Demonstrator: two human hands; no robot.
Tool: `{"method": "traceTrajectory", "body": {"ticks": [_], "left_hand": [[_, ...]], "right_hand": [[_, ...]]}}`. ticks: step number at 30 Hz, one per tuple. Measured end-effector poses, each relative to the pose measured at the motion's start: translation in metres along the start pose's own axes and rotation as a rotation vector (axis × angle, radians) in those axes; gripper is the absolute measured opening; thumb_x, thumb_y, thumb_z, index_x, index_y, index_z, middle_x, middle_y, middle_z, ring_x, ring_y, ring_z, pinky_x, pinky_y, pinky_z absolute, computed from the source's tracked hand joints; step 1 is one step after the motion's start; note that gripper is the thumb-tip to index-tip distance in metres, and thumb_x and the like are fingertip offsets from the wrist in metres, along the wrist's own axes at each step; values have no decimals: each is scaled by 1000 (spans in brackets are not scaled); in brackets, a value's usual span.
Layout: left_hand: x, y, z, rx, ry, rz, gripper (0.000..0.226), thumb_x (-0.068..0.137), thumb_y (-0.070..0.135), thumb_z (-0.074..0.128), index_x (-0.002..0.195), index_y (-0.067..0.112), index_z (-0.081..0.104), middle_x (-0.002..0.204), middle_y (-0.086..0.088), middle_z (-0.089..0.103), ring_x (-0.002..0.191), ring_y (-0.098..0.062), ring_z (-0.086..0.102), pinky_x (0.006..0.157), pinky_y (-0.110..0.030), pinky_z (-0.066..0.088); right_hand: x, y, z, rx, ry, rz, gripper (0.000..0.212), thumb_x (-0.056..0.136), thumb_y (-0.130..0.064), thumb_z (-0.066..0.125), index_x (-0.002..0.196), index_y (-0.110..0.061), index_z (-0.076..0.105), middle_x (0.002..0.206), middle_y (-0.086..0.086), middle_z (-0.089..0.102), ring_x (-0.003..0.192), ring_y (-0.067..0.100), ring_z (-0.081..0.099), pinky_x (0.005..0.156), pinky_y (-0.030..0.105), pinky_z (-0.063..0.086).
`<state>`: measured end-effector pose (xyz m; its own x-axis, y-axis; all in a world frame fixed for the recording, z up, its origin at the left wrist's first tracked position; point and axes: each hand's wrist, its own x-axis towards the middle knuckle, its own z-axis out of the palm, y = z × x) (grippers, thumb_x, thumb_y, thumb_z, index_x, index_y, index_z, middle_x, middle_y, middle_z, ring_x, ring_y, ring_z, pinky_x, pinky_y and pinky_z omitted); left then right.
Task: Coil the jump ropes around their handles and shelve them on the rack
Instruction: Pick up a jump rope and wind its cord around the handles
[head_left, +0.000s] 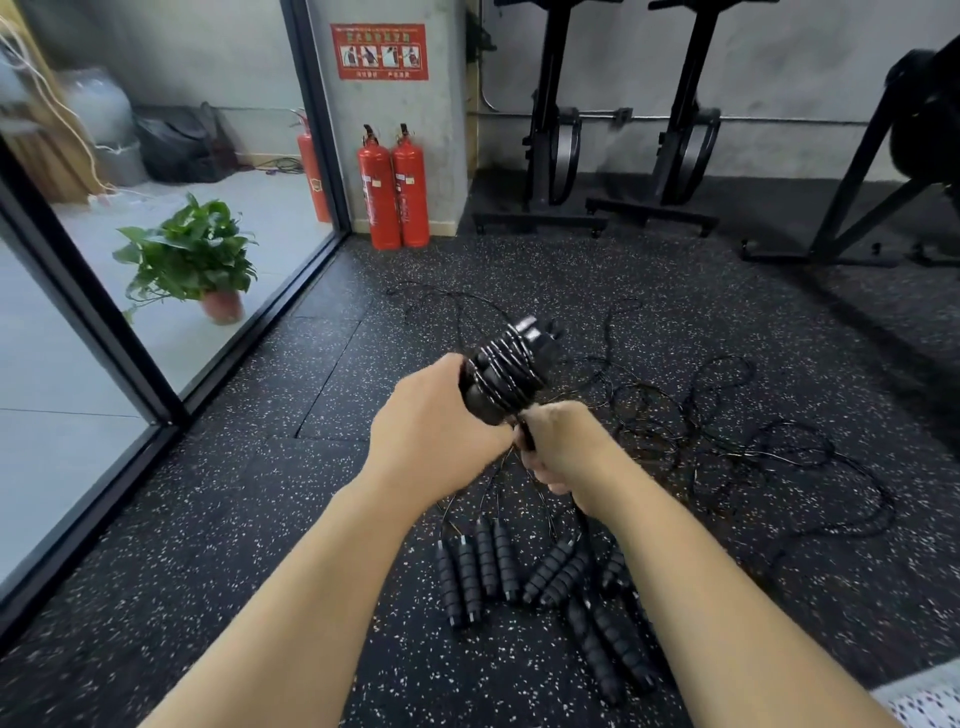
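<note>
- The bundle (506, 371), black handles with rope wound tightly round them, is held in the air mid-view above the floor (234, 519), its free end tilted toward 1 o'clock.
- The left hand (436, 431) grips the bundle from 8 o'clock, fingers curled round it.
- The right hand (563, 447) is a closed fist on the bundle's lower end, at 5 o'clock of it, touching the left hand.
- Spare handles (498, 566) lie side by side on the floor at 6 o'clock, partly behind the right forearm.
- Loose ropes (727, 415) sprawl in tangled loops from 12 to 4 o'clock.
- Two extinguishers (395, 192) stand at 11 o'clock against the wall.
- A plant (192, 254) sits at 10 o'clock behind glass.
</note>
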<state>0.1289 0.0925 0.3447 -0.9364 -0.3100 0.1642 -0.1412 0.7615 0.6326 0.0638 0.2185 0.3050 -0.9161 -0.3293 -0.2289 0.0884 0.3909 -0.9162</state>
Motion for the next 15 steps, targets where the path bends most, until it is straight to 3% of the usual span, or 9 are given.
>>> {"method": "traceTrajectory", "body": {"ticks": [2, 5, 9, 11, 15], "left_hand": [[4, -6, 2, 30, -11, -65, 25, 71, 32, 71, 79, 24, 49, 75, 7, 57, 69, -18, 57, 58, -29, 40], [8, -12, 3, 122, 25, -143, 26, 75, 35, 68, 90, 20, 53, 81, 5, 58, 73, -23, 57, 61, -30, 39], [11, -17, 3, 260, 84, -181, 25, 81, 34, 62, 96, 16, 53, 85, 1, 58, 73, -25, 53, 60, -31, 36], [11, -17, 2, 305, 90, -157, 27, 82, 34, 61, 98, 15, 51, 89, 0, 58, 74, -25, 51, 60, -31, 35], [10, -16, 6, 286, 57, -46, 34, 83, 42, 63, 96, 17, 42, 90, 2, 50, 79, -25, 54, 64, -31, 36]], "right_hand": [[-7, -5, 9, -116, 19, -50, 40, 101, -22, 43, 61, -15, 49, 54, -1, 46, 48, 11, 39, 43, 19, 31], [-11, -15, 12, -224, 87, -179, 39, 99, -22, 45, 67, -4, 58, 60, 7, 53, 51, 18, 40, 47, 28, 27], [-24, -24, 18, -146, 31, -272, 28, 86, -16, 56, 60, -8, 51, 45, -5, 38, 43, 10, 29, 46, 28, 22], [-26, -25, 21, -6, 19, -241, 33, 85, -26, 62, 59, -11, 51, 42, -10, 36, 40, 6, 28, 46, 25, 23], [-26, -24, 23, 49, 166, -228, 49, 78, -55, 69, 60, -10, 70, 51, -9, 63, 48, 6, 54, 55, 26, 42]]}}
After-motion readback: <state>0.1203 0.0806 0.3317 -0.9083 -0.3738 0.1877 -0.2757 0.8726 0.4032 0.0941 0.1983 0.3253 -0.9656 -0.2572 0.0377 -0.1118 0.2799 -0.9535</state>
